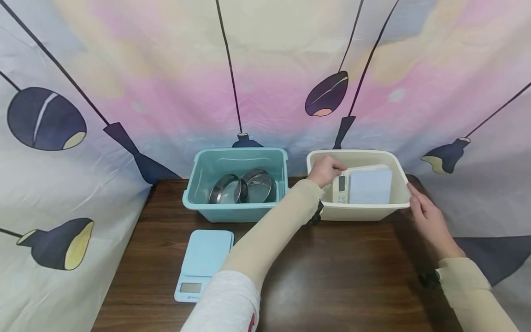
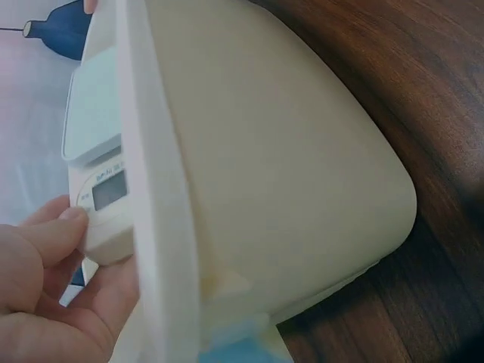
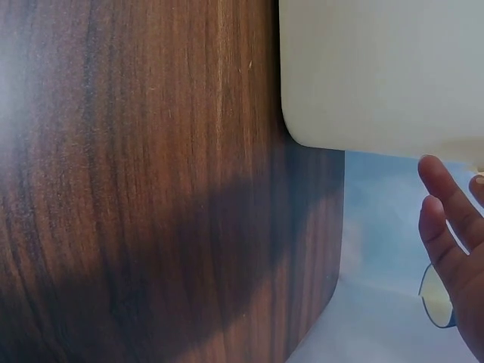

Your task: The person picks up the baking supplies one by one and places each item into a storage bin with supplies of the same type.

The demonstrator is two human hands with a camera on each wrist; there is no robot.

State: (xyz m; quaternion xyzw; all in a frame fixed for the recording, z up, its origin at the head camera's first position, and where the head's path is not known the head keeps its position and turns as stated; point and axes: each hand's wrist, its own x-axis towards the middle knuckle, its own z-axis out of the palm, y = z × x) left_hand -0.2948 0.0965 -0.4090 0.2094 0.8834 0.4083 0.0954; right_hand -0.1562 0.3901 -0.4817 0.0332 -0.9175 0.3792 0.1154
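A white kitchen scale [image 1: 341, 189] with a small display and a pale platform stands tilted inside the cream bin [image 1: 358, 213]. My left hand [image 1: 325, 170] reaches over the bin's left side and pinches the scale's display end. In the left wrist view, the thumb of the left hand [image 2: 57, 272] lies beside the display of the scale [image 2: 106, 200], with fingers under its edge. The bin wall hides the scale's lower part there. My right hand [image 1: 429, 221] rests its fingers at the bin's right rim; in the right wrist view, the right hand [image 3: 461, 242] has extended fingers.
Left of the cream bin, a teal bin [image 1: 234, 213] holds round metal sieves [image 1: 258, 186]. A light blue kitchen scale [image 1: 207, 256] lies on the wooden table [image 1: 332, 272], near my left forearm. A patterned curtain [image 1: 274, 69] hangs close behind both bins.
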